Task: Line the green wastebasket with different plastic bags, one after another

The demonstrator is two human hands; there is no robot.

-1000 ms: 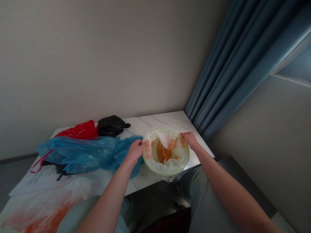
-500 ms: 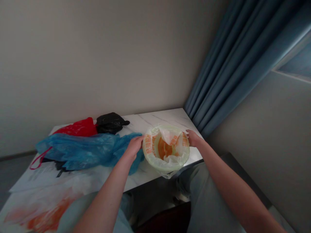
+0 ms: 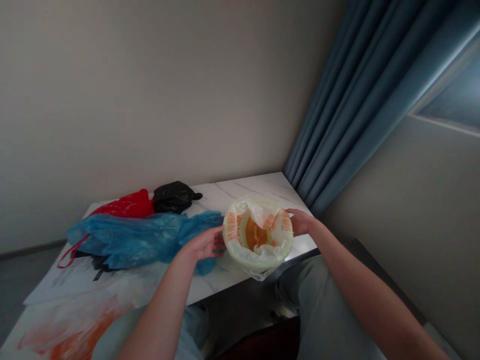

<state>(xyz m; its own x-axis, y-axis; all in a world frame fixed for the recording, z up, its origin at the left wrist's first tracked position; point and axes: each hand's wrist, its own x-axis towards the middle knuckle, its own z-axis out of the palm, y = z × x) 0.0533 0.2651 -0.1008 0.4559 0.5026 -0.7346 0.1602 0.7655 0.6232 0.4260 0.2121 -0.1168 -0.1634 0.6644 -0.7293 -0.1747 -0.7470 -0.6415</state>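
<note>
A round pale-green bin (image 3: 258, 261) stands on the white marble table (image 3: 255, 187), lined with a translucent plastic bag (image 3: 258, 210) with orange print. An orange surface shows deep inside it. My left hand (image 3: 204, 245) is beside the bin's left rim, palm turned up and fingers apart, holding nothing. On the opposite side, my right hand (image 3: 300, 222) has its fingers closed on the bagged rim. A crumpled blue plastic bag (image 3: 127, 240) lies just left of my left hand.
Behind the blue bag lie a red plastic bag (image 3: 129, 206) and a knotted black plastic bag (image 3: 174, 196). A printed sheet (image 3: 75, 282) and an orange-marked white sheet (image 3: 75, 325) spread toward me. Wall and blue curtain (image 3: 348, 100) bound the table's far sides.
My left hand has come off the rim, opened and turned palm up. My right hand has shifted slightly along the rim. The bin stays in place.
</note>
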